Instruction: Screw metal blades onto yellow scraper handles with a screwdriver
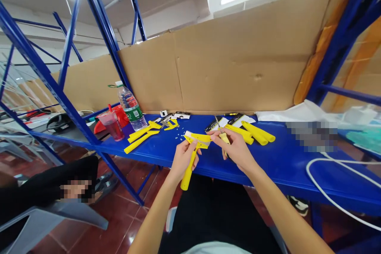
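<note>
Left fingers (pixel 193 145) are clamping a yellow tool (pixel 187 174), right fingers (pixel 218 140) beside them are clasping a screwdriver (pixel 224 138), seemingly for adjusting, the next move probably requiring steadiness.

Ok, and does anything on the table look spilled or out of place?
Yes, some small bits lie scattered loose on the blue table, just beyond the left hand; they're too small to identify. The bottle looks tilted, but that may be lens distortion.
</note>
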The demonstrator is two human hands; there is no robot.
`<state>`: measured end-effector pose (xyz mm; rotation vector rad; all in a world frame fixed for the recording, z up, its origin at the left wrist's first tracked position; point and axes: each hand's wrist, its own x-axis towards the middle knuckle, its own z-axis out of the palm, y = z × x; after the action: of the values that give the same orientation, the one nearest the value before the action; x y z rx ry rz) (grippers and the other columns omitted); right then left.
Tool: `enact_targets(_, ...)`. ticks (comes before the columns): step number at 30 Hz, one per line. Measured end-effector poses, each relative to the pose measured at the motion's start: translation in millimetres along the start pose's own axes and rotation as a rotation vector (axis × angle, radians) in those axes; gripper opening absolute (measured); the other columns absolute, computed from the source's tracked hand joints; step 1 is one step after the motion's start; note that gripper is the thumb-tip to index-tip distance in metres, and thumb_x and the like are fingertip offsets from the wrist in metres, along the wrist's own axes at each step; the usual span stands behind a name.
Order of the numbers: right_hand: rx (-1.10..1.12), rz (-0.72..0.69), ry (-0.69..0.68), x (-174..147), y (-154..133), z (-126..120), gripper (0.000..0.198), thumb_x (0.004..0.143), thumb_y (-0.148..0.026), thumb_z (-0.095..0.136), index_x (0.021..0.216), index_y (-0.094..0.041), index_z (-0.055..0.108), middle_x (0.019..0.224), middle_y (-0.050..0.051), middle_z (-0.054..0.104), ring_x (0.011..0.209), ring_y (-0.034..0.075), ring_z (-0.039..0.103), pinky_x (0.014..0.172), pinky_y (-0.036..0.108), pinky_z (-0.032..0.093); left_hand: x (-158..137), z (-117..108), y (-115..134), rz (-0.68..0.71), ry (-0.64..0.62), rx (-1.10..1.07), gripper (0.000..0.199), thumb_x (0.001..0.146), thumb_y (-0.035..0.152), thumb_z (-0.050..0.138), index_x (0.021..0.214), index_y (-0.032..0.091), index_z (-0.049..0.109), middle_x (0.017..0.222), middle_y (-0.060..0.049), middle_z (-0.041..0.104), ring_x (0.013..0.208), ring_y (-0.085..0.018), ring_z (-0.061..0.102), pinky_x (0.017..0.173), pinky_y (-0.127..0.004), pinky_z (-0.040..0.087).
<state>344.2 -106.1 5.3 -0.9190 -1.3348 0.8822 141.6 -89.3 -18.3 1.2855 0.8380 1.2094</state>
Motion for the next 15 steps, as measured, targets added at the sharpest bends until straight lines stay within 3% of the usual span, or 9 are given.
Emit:
enact_targets(2, -0.011, -0.005, -0.016, 1, 1, 4, 0.042, 0.082, -0.058, 0.089, 0.089, -0.02, 0.075, 0.104, 0.006, 0.079, 0.041, 0.006, 0.05, 0.034, 0.024, 0.047, 0, 0, -1, 0.0, -0.023, 0.028, 0.048, 0.091, 0.064, 0.079, 0.095, 0.018, 0.063, 0.075, 0.001, 0.068, 0.038, -0.008, 0.051, 0.032, -0.02, 0.037)
enact_targets(5, -0.063, 0.01, -0.039, 2, 4, 9, 0.038, 0.081, -0.056, 0.09, 0.086, -0.021, 0.076, 0.076, 0.0, 0.07, 0.041, 0.009, 0.05, 0.033, 0.024, 0.045, 1, -1, 0, -0.004, -0.038, 0.052, 0.049, 0.09, 0.064, 0.079, 0.093, 0.018, 0.062, 0.074, 0.001, 0.068, 0.037, -0.007, 0.05, 0.031, -0.02, 0.035)
enact_targets(7, -0.092, 0.013, -0.035, 1, 8, 12, 0.036, 0.08, -0.054, 0.091, 0.084, -0.022, 0.076, 0.067, -0.002, 0.065, 0.041, 0.011, 0.051, 0.032, 0.024, 0.044, 1, -3, 0, -0.009, -0.054, 0.059, 0.048, 0.091, 0.063, 0.078, 0.093, 0.018, 0.062, 0.076, 0.0, 0.068, 0.038, -0.007, 0.05, 0.032, -0.02, 0.036)
enact_targets(15, -0.13, 0.03, -0.017, 1, 16, 15, 0.035, 0.074, -0.05, 0.097, 0.081, -0.024, 0.074, 0.07, -0.001, 0.067, 0.042, 0.012, 0.052, 0.03, 0.025, 0.042, 4, -14, -3, -0.028, -0.187, 0.116, 0.05, 0.087, 0.058, 0.089, 0.107, 0.019, 0.064, 0.082, 0.003, 0.063, 0.048, -0.005, 0.048, 0.039, -0.02, 0.041)
